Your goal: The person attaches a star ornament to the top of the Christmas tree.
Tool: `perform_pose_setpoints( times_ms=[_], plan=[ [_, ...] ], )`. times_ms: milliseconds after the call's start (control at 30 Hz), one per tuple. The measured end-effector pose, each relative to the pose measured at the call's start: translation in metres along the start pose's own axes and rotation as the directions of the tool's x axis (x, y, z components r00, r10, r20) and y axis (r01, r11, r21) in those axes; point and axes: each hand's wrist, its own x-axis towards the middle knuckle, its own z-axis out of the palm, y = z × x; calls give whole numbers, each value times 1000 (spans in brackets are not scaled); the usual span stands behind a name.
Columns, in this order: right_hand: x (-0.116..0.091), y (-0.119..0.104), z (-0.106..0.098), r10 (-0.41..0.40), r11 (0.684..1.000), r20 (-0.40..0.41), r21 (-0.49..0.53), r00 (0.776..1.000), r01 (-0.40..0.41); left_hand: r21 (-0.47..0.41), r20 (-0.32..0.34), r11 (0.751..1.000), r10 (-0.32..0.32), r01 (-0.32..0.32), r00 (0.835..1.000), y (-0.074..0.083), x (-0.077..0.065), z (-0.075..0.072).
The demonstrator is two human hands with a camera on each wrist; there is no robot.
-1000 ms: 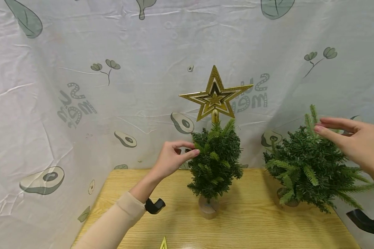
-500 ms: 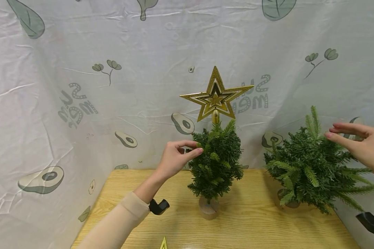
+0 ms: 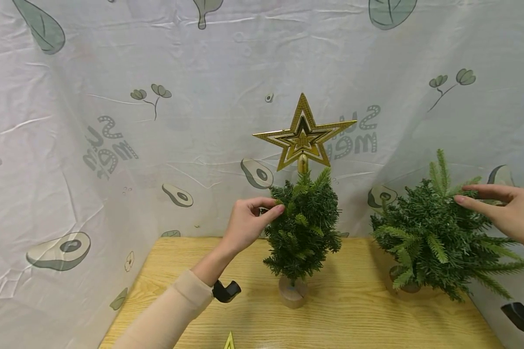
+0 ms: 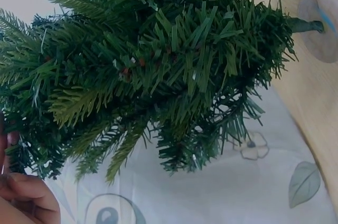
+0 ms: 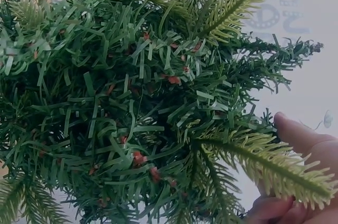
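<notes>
A small artificial Christmas tree (image 3: 303, 225) stands upright on a round wooden base (image 3: 292, 293), topped by a gold star (image 3: 303, 138). At the left side of this tree, my left hand (image 3: 249, 220) pinches a branch between thumb and fingers. The left wrist view shows those curled fingers (image 4: 29, 195) at the edge of the foliage. A second, bushier Christmas tree (image 3: 441, 237) stands at the right without a star. Beside its upper right branches is my right hand (image 3: 515, 211), thumb and fingers apart. In the right wrist view a light green branch (image 5: 264, 166) partly covers that hand.
Both trees stand on a wooden table (image 3: 353, 315). The gold tip of another star (image 3: 229, 341) shows at the table's front edge. A white printed curtain (image 3: 209, 121) hangs close behind the trees and along both sides.
My right hand has drawn away to the right, then dropped lower beside the bushier tree's branches. My left hand has shifted slightly right at its tree. Both trees stay in place.
</notes>
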Motion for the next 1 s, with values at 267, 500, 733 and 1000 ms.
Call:
perform_pose_setpoints(
  times_ms=[267,500,733,1000],
  plan=[
    [38,98,24,-6,1000,-52,-15,999,5,36,-46,999,42,-40,998,1,-5,6],
    [47,108,31,-29,999,-89,-28,996,27,72,-100,996,59,-52,993,6,-10,11],
    [40,87,30,-37,999,-127,1,991,37,75,-153,996,65,-54,986,11,-13,15],
    [-27,-55,-7,-14,999,-91,29,996,17,60,-176,997,64,-54,982,8,-3,16]
  ],
)
